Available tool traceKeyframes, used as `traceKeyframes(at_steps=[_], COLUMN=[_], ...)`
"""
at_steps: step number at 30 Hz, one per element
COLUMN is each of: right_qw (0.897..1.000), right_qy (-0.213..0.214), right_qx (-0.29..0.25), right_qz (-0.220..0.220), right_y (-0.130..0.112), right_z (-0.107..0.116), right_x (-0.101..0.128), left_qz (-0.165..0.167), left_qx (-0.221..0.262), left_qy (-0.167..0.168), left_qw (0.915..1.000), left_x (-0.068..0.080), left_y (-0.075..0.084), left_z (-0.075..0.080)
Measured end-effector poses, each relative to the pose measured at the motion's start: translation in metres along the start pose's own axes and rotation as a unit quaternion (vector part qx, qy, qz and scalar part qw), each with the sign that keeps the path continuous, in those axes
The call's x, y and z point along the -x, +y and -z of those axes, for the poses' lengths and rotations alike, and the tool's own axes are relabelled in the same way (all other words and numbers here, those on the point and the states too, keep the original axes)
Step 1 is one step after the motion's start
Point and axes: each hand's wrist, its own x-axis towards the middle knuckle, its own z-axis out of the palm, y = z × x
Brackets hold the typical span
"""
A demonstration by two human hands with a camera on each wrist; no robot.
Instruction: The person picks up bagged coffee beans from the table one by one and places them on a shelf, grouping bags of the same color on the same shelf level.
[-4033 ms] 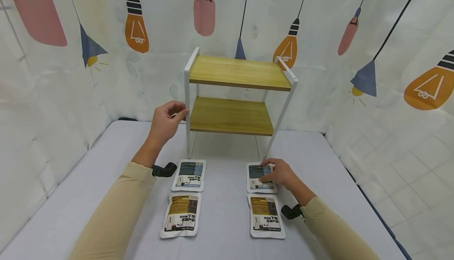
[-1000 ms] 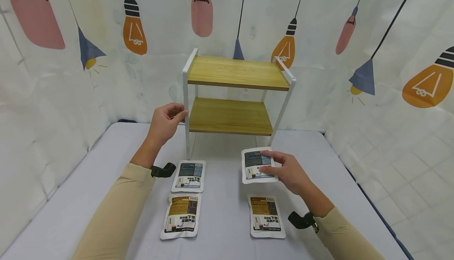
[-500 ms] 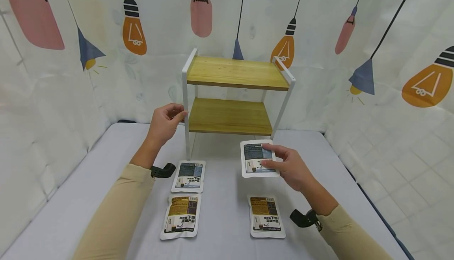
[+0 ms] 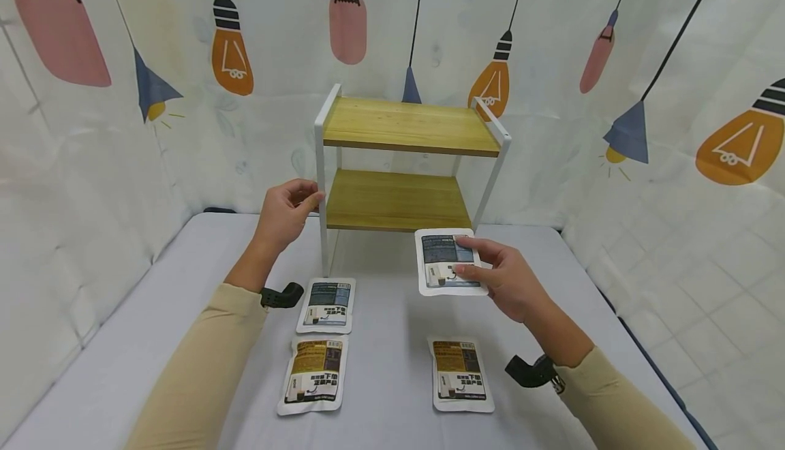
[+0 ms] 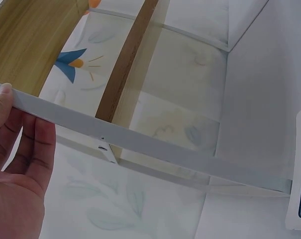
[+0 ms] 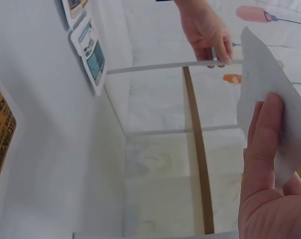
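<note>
My left hand point(image 4: 287, 210) grips the left front post of a small two-tier shelf rack point(image 4: 401, 201), thumb in front and fingers behind. The rack has white metal sides and yellowish wooden boards. In my right hand point(image 4: 505, 276) is a white pouch with a blue label point(image 4: 446, 252), pinched at its right edge and held above the table before the rack's lower right front. The right wrist view shows the plain back of the pouch point(image 6: 267, 94), with fingers lying against it. Both rack boards bear nothing.
On the white-covered table point(image 4: 380, 382), another blue-label pouch point(image 4: 328, 305) lies at the left, above a brown-label pouch point(image 4: 314, 375). A second brown-label pouch point(image 4: 460, 375) lies at the right. A white curtain with printed lamps point(image 4: 276, 129) surrounds the table.
My right hand has picked the right blue-label pouch up off the table and raised it toward the rack. My left hand keeps its hold on the post.
</note>
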Motion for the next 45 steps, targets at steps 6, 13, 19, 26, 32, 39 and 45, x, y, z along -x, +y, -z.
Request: traceKeyframes(at_steps=[6,13,19,26,32,39,45], right_qw=[1.000,1.000,0.998,0.997,0.996,0.995,0.995], right_qy=[-0.005,-0.005,-0.020,-0.019,-0.017,-0.015,-0.016], right_qx=[-0.006,-0.021,-0.039,-0.058,-0.066,-0.073,-0.073], right_qz=[0.011,0.017,0.033,0.047,0.054,0.062,0.068], right_y=[-0.011,-0.027,-0.036,-0.046,-0.056,-0.064,-0.071], right_z=[0.001,0.000,0.002,0.003,0.004,0.005,0.006], right_x=[0.001,0.003,0.000,0.000,-0.002,-0.003,-0.003], left_qz=[0.002,0.008,0.009,0.001,0.003,0.007,0.007], left_qx=[-0.004,-0.007,-0.007,-0.008,-0.010,-0.007,-0.010], left_qy=[-0.001,-0.002,-0.002,-0.001,-0.001,-0.001,-0.004], left_qw=[1.0000,0.9999,0.9999,1.0000,0.9999,1.0000,0.9999], left_x=[0.000,0.001,0.001,0.001,0.001,0.001,0.001], left_y=[0.001,0.001,0.002,0.002,0.003,0.003,0.002], left_z=[0.000,0.001,0.000,0.000,0.000,-0.001,0.000])
